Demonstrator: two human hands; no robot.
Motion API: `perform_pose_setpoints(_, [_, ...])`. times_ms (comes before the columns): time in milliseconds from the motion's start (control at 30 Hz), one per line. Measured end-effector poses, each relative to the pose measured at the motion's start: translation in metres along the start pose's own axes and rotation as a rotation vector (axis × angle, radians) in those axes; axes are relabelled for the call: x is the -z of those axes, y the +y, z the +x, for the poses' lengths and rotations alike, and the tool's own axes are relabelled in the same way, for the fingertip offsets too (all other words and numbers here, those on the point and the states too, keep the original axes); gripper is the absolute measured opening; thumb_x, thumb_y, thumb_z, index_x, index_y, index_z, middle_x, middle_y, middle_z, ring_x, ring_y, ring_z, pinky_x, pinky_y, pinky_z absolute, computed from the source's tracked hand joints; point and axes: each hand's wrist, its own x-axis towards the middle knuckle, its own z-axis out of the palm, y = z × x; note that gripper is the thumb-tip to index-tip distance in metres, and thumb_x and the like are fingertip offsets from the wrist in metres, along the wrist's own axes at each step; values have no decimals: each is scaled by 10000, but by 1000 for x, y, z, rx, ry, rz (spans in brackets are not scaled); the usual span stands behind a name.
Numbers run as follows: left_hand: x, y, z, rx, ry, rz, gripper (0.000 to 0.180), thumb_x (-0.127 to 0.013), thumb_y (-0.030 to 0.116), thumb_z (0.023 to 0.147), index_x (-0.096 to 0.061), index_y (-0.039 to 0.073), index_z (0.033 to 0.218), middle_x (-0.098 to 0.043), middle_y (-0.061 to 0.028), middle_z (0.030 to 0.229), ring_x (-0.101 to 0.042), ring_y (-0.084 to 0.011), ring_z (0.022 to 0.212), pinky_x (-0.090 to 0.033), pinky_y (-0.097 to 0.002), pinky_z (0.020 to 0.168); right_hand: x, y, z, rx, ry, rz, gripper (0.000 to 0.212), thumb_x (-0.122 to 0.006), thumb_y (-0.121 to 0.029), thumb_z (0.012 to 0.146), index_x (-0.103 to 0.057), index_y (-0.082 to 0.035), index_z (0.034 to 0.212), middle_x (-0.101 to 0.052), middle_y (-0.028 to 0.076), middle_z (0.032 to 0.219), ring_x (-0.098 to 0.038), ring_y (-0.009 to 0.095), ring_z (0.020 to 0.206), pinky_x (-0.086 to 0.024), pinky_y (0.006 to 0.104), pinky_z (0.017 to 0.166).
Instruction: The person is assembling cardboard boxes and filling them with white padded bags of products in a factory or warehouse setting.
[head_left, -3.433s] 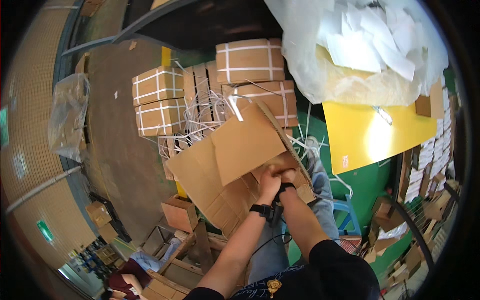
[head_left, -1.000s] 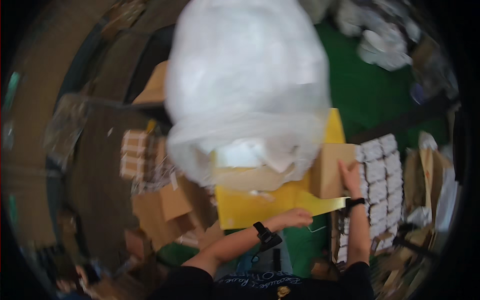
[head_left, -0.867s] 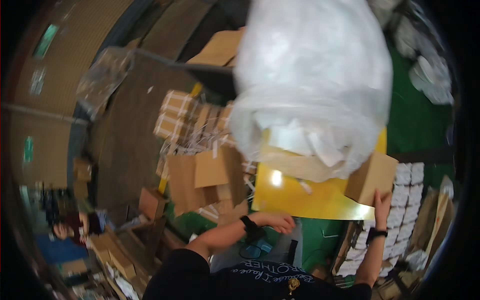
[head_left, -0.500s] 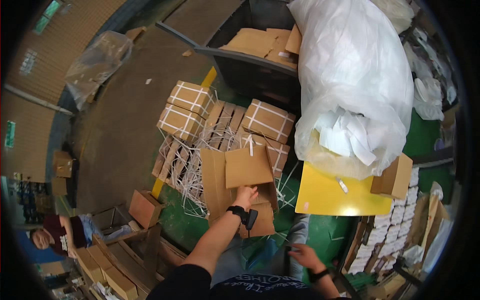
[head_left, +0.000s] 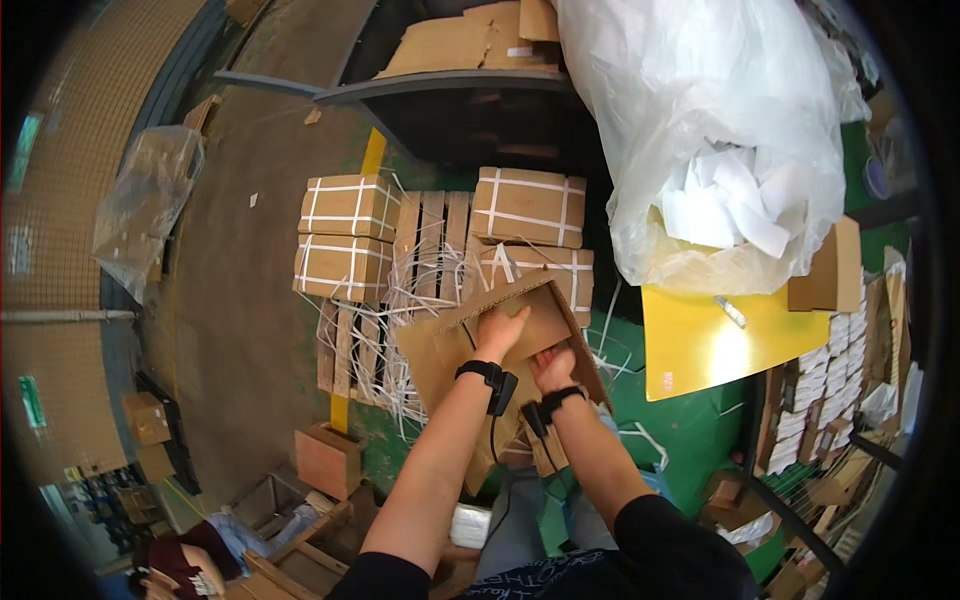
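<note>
An opened brown cardboard box [head_left: 548, 314] is tilted in front of me, its flaps spread out. My left hand [head_left: 500, 332] reaches into it and grips the cardboard, thumb showing, the other fingertips hidden. Lower and to the right, my right hand [head_left: 555, 368] is also at the box, fingers curled against the inner cardboard near its right wall. Both wrists wear black bands with small devices and a cable.
Strapped cartons [head_left: 347, 267] and tangled white strapping [head_left: 405, 375] lie on a wooden pallet [head_left: 430, 225]. A dark bin [head_left: 470, 125] with flattened cardboard stands beyond. To the right are a large plastic sack [head_left: 700, 110] and a yellow table [head_left: 690, 350] bearing a cutter-like tool. Another person [head_left: 190, 555] is at lower left.
My right hand has come up from beside my leg to the box. The box has tilted and turned, with my left hand still at it. The view has shifted.
</note>
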Motion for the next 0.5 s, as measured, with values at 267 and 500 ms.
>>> perform_pose_setpoints(267, [-50,25,16,-108,-204,335,650,-616,297,678,-464,78,1270,-486,-175,1279,-417,-346,1210,-309,-391,1018,12,-18,112,159,337,101,409,-346,-349,920,-538,-99,1180,-489,76,1297,-501,194,1131,-399,318,932])
perform_pose_setpoints(500, [-46,54,4,-115,50,428,730,-743,272,584,-461,29,1212,-503,-200,1133,-411,-390,1137,-344,-447,959,42,-24,134,303,-49,263,428,-381,-393,898,-532,-118,1189,-504,63,1278,-495,226,1128,-382,351,949])
